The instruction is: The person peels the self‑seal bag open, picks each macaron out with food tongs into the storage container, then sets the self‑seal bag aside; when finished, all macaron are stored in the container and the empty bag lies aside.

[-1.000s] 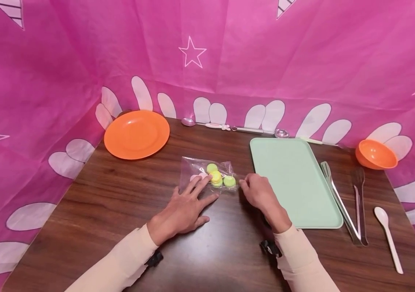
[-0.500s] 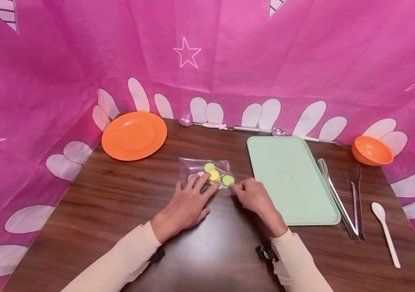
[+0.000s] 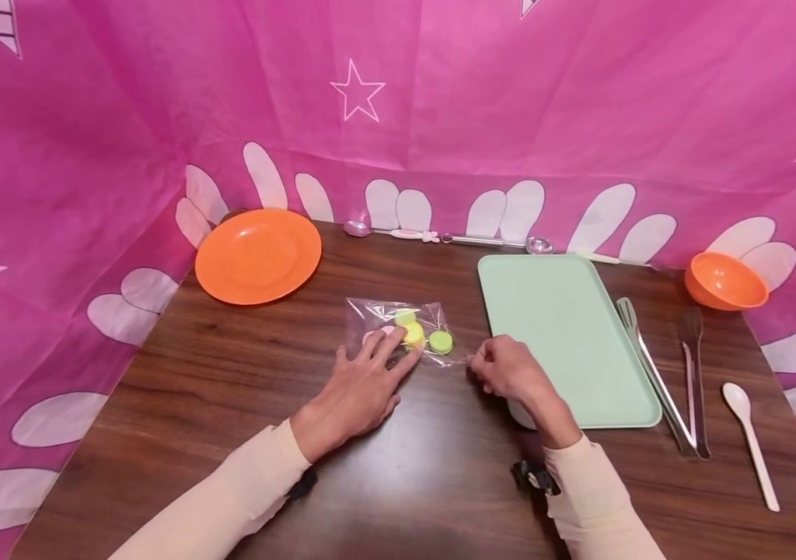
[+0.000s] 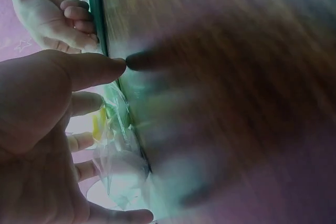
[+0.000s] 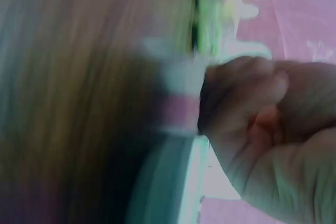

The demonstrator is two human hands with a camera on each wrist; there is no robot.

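A clear plastic bag (image 3: 363, 315) lies on the wooden table, holding several round macaron-like pieces. Green ones (image 3: 441, 342), a yellow one (image 3: 413, 334) and pinkish ones show through the film. My left hand (image 3: 356, 393) rests on the bag's near left part with fingers spread; its fingertips cover some of the pieces. At the bag's near right corner, my right hand (image 3: 510, 369) has curled fingers and pinches a thin, stretched strip of the film. The right wrist view shows that hand (image 5: 262, 114) with thumb and forefinger together; the pinched film itself is hidden there.
A pale green tray (image 3: 552, 311) lies right of the bag, partly under my right hand. Tongs (image 3: 657, 381), a second pair (image 3: 693, 373), a white spoon (image 3: 748, 435) and an orange bowl (image 3: 727, 281) stand further right. An orange plate (image 3: 258, 257) is back left.
My right hand came left to the bag's corner, then drew back right with the film's edge between its fingers. My left hand's fingers shifted slightly on the bag.
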